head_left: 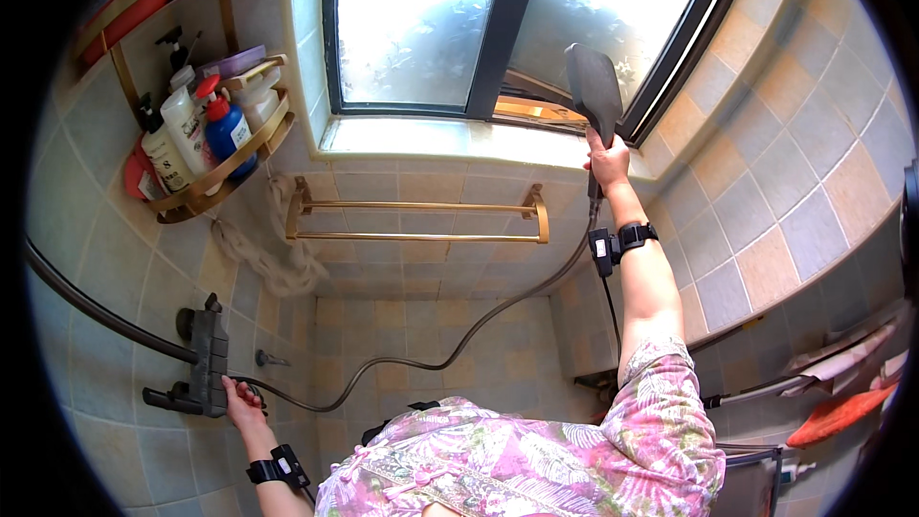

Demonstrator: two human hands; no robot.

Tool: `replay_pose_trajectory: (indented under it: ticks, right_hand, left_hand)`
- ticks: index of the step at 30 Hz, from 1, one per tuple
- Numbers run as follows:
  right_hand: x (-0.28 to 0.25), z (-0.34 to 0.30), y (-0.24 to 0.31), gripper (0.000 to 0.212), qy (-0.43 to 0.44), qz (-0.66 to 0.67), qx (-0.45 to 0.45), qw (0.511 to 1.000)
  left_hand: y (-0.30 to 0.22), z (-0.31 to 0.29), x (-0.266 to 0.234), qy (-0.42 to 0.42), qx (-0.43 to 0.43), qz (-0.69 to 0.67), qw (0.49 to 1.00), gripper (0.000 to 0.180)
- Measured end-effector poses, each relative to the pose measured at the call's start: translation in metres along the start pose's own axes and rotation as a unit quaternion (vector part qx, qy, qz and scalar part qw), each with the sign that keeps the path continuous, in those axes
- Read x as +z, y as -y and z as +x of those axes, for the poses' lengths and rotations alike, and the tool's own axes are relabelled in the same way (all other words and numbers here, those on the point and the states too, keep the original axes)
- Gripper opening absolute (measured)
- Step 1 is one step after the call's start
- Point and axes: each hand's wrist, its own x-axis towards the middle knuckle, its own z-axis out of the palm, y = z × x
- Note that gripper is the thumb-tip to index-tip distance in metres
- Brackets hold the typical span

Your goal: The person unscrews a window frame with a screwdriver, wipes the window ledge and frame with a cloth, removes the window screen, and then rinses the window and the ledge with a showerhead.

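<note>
My right hand (609, 159) is raised near the window and wrapped round the handle of a dark grey hand shower (595, 86), whose broad head points up in front of the glass. From the handle's lower end a grey shower hose (466, 343) hangs in a long curve to the left. It runs back to the dark grey shower mixer (208, 364) on the left wall. At the mixer's right edge is my left hand (244, 402), its fingers curled and gripping there; the exact part under them is hidden.
A gold corner shelf (215, 172) with several pump bottles is on the left wall. A gold towel rack (418, 236) is mounted below the window (416, 29). A white mesh bath puff (278, 258) hangs beside it. An orange cloth (842, 415) lies at the right.
</note>
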Motion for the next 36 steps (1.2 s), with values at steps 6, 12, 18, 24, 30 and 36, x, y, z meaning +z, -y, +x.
replay_pose_trajectory:
  ticks: [6,12,18,24,30,36]
  right_hand:
    - [0.006,0.021,0.006,0.04,0.077,0.043,-0.028,0.996]
    - [0.001,0.045,-0.002,0.043,0.059,0.028,-0.035,0.997]
    - [-0.02,0.061,-0.005,0.043,0.006,-0.027,-0.062,0.998]
    - [-0.074,0.071,-0.003,0.042,-0.004,-0.112,-0.074,0.991]
    - [-0.124,0.08,-0.007,0.043,-0.048,-0.175,-0.079,0.98]
    - [-0.141,0.083,-0.023,0.045,-0.114,-0.149,-0.11,0.976]
  left_hand:
    - [-0.002,-0.002,-0.001,-0.023,0.006,0.007,1.0,0.033]
    - [0.002,0.002,0.0,-0.041,0.03,0.014,0.999,0.032]
    - [0.002,-0.012,0.003,-0.074,0.054,0.033,0.995,0.033]
    - [0.029,-0.025,-0.001,-0.054,0.013,0.093,0.994,0.03]
    - [0.073,-0.034,0.017,-0.017,-0.043,0.134,0.99,0.025]
    - [0.087,-0.046,0.048,-0.001,-0.08,0.185,0.98,0.019]
